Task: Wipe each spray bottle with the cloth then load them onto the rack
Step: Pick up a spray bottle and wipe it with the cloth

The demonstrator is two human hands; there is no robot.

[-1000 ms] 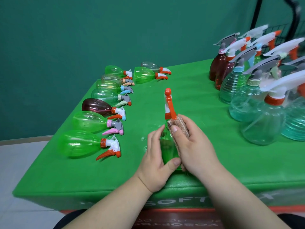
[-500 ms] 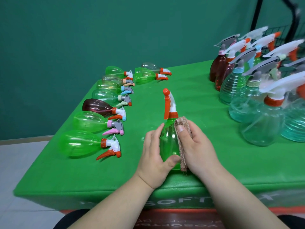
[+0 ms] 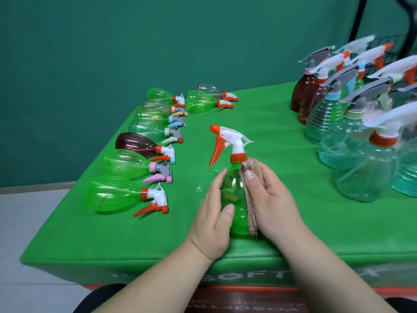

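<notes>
Bottle (image 3: 234,199), green and see-through, stands upright near the front edge of the green surface (image 3: 270,123), about midway across it, between the two hands. Its white spray head (image 3: 234,138) has an orange nozzle and an orange trigger (image 3: 215,152), both pointing left. The left hand (image 3: 212,222) grasps the bottle from the left, fingers curved round its side and thumb lying across the front of the body. The right hand (image 3: 273,204) grips a folded brownish cloth (image 3: 251,199) and presses it against the bottle's right side, thumb on top of the cloth just below the orange collar; the cloth hangs down along the bottle almost to its base. On the left part of the surface, lying bottles (image 3: 112,195) rest on their sides in a line running away from the viewer, mostly green or clear, with one brown bottle (image 3: 135,143) among them, their spray heads turned toward the middle. On the right, upright bottles (image 3: 365,177) stand packed close together, clear, teal and reddish brown. Behind them, at the top right corner, rises a black rack (image 3: 358,16).
</notes>
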